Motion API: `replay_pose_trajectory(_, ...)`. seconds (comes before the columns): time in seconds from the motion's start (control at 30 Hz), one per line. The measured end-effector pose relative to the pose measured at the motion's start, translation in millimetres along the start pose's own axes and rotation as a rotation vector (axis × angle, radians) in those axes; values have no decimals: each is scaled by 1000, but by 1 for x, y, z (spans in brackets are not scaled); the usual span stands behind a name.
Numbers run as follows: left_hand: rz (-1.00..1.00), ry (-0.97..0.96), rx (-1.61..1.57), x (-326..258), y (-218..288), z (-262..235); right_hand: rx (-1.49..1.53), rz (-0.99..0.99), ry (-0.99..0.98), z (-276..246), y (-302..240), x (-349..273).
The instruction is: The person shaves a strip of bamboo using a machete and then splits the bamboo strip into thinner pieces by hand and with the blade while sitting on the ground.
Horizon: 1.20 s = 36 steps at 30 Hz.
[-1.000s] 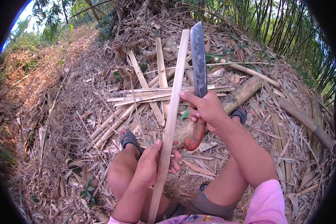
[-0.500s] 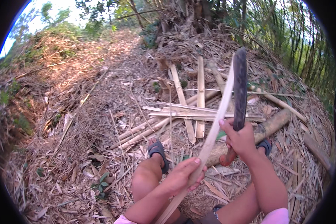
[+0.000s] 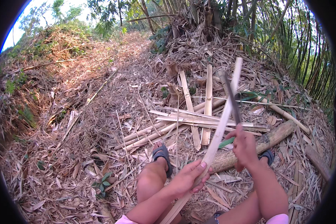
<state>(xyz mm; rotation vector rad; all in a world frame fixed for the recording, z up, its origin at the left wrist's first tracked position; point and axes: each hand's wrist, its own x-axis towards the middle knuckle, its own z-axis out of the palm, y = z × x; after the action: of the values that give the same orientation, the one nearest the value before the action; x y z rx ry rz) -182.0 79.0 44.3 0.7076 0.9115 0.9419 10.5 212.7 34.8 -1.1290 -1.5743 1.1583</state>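
Head view: the left hand (image 3: 188,179) grips a long pale bamboo strip (image 3: 216,134) slanting up and away, steadying it. The right hand (image 3: 244,145) is clenched around a dark knife (image 3: 229,95), blade upright against the strip's edge. Split bamboo slats (image 3: 192,121) lie on the leaf-strewn ground beyond the sandalled feet.
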Motion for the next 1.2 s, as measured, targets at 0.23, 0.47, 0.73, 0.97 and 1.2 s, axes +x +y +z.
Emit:
replay_pose_trajectory(0.23,115,121,-57,-7,8,-11,-688,-687,-111,38,-13,-40)
replay_pose_trajectory(0.47,130,71,-181,-12,5,-18,-875,-965,6,46,-17,-31)
replay_pose_trajectory(0.73,112,74,-233,-23,21,-8,-867,-737,121,15,0,15)
replay_pose_trajectory(0.97,176,177,-210,-17,16,1,-803,-932,-20,40,-20,-23)
replay_pose_trajectory(1.2,132,114,-156,-19,14,-5,-954,-1003,51,22,-16,-6)
